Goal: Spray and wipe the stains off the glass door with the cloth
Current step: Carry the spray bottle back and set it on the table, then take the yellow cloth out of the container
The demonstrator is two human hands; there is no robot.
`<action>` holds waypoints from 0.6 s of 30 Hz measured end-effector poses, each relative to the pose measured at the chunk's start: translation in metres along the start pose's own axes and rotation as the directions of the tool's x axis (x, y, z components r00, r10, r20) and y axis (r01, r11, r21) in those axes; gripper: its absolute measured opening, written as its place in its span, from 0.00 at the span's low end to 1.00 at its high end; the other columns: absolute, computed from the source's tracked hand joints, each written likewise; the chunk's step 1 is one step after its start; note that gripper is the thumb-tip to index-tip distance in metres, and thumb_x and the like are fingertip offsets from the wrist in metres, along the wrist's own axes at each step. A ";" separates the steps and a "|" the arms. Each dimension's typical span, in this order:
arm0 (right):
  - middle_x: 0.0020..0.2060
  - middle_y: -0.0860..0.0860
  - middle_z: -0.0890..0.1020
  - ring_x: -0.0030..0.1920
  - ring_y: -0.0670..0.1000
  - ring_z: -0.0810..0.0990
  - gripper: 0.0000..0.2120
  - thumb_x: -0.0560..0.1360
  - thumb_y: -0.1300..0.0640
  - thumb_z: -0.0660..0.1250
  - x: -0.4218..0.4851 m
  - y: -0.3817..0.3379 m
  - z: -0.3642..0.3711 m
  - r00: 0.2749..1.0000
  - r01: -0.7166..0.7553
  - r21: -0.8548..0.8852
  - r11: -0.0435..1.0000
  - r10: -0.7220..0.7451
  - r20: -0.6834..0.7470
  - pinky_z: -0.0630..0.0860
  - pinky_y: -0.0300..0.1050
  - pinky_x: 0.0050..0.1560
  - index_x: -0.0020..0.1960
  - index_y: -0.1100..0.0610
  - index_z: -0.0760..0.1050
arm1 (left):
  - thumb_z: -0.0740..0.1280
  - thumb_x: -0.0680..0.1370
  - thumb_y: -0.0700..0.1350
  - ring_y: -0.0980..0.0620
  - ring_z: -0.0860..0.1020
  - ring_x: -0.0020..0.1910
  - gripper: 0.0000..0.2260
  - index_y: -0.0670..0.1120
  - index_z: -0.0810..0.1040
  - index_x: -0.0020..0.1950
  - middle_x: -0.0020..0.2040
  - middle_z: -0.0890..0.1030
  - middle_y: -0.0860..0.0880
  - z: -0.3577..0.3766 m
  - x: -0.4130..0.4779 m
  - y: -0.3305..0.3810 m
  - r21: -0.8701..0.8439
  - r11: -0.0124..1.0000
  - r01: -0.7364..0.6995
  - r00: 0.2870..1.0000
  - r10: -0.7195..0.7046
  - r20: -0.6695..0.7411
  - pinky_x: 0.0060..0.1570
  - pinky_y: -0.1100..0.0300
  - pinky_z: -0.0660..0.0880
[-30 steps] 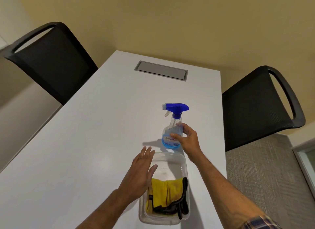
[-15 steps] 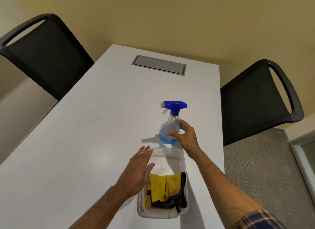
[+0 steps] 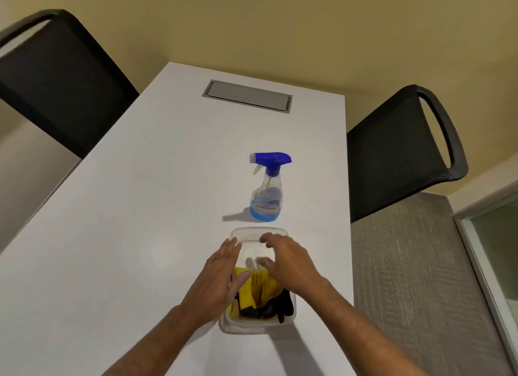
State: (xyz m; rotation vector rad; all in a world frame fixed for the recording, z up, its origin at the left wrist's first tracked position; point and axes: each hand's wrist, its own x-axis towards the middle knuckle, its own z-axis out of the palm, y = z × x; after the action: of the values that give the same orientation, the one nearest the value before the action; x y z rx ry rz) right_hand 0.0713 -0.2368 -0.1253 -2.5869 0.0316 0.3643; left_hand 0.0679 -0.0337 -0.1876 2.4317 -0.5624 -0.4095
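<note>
Now both hands — left hand (image 3: 221, 280), right hand (image 3: 288, 263) — hover over the container (image 3: 259, 326).

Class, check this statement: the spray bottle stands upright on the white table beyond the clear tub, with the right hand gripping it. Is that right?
Not quite. In the head view the right hand is not gripping the spray bottle; it hovers over the clear tub, apart from the bottle. The rest holds: the bottle stands upright on the white table beyond the tub.

spray bottle (image 3: 266, 196) on table (image 3: 140, 207) behind container (image 3: 280, 231), cloth (image 3: 262, 287) inside
</note>
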 end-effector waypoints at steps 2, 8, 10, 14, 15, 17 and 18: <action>0.68 0.52 0.77 0.67 0.55 0.75 0.24 0.80 0.50 0.67 -0.002 -0.003 0.007 0.993 0.088 -0.193 0.977 -0.073 0.088 0.73 0.51 0.65 0.74 0.51 0.67 | 0.55 0.83 0.62 0.61 0.43 0.81 0.34 0.52 0.47 0.83 0.84 0.46 0.56 -0.001 0.000 0.000 0.008 1.000 0.005 1.000 -0.005 0.027 0.81 0.60 0.47; 0.60 0.59 0.79 0.60 0.60 0.79 0.22 0.78 0.55 0.69 -0.001 -0.003 0.026 0.951 0.195 -0.516 0.834 -0.033 0.307 0.74 0.54 0.61 0.69 0.57 0.68 | 0.44 0.74 0.77 0.58 0.39 0.82 0.45 0.52 0.42 0.83 0.84 0.40 0.55 0.000 -0.001 -0.006 0.091 0.995 -0.028 0.997 0.021 0.081 0.81 0.58 0.44; 0.59 0.59 0.80 0.59 0.60 0.79 0.21 0.78 0.53 0.69 -0.001 0.000 0.032 0.942 0.214 -0.549 0.808 -0.023 0.334 0.73 0.55 0.62 0.68 0.57 0.68 | 0.43 0.71 0.79 0.58 0.39 0.82 0.48 0.52 0.41 0.83 0.83 0.39 0.55 0.001 0.000 -0.008 0.105 0.994 -0.032 0.995 0.023 0.093 0.81 0.57 0.44; 0.57 0.58 0.82 0.57 0.59 0.80 0.20 0.78 0.52 0.69 -0.001 0.001 0.037 0.941 0.217 -0.546 0.809 -0.025 0.337 0.71 0.57 0.63 0.67 0.58 0.69 | 0.44 0.72 0.80 0.58 0.37 0.82 0.48 0.51 0.40 0.83 0.83 0.38 0.54 0.003 0.000 -0.010 0.144 0.988 -0.051 0.995 0.038 0.092 0.82 0.55 0.44; 0.57 0.58 0.81 0.58 0.59 0.80 0.20 0.78 0.53 0.69 -0.001 0.001 0.037 0.944 0.208 -0.533 0.820 -0.026 0.329 0.71 0.57 0.64 0.67 0.58 0.69 | 0.45 0.72 0.79 0.57 0.37 0.82 0.48 0.51 0.40 0.83 0.84 0.38 0.54 0.004 0.001 -0.011 0.157 0.986 -0.055 0.995 0.041 0.092 0.82 0.55 0.43; 0.57 0.58 0.81 0.58 0.59 0.80 0.20 0.78 0.54 0.70 -0.003 -0.001 0.036 0.954 0.194 -0.515 0.835 -0.038 0.297 0.71 0.56 0.64 0.67 0.58 0.69 | 0.45 0.72 0.79 0.57 0.37 0.82 0.48 0.51 0.40 0.83 0.84 0.38 0.54 0.004 0.001 -0.011 0.168 0.984 -0.059 0.995 0.044 0.092 0.82 0.56 0.42; 0.57 0.58 0.81 0.58 0.59 0.79 0.20 0.78 0.54 0.70 -0.004 -0.002 0.036 0.959 0.186 -0.509 0.841 -0.044 0.279 0.71 0.56 0.64 0.66 0.58 0.70 | 0.45 0.73 0.79 0.57 0.37 0.82 0.48 0.51 0.40 0.83 0.84 0.38 0.53 0.004 0.001 -0.011 0.171 0.984 -0.057 0.995 0.042 0.094 0.82 0.56 0.41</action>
State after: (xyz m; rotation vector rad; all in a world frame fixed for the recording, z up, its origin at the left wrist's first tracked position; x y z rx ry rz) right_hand 0.0582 -0.2176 -0.1528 -3.0389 -0.3703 0.7526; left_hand 0.0702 -0.0279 -0.1981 2.5686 -0.7230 -0.4681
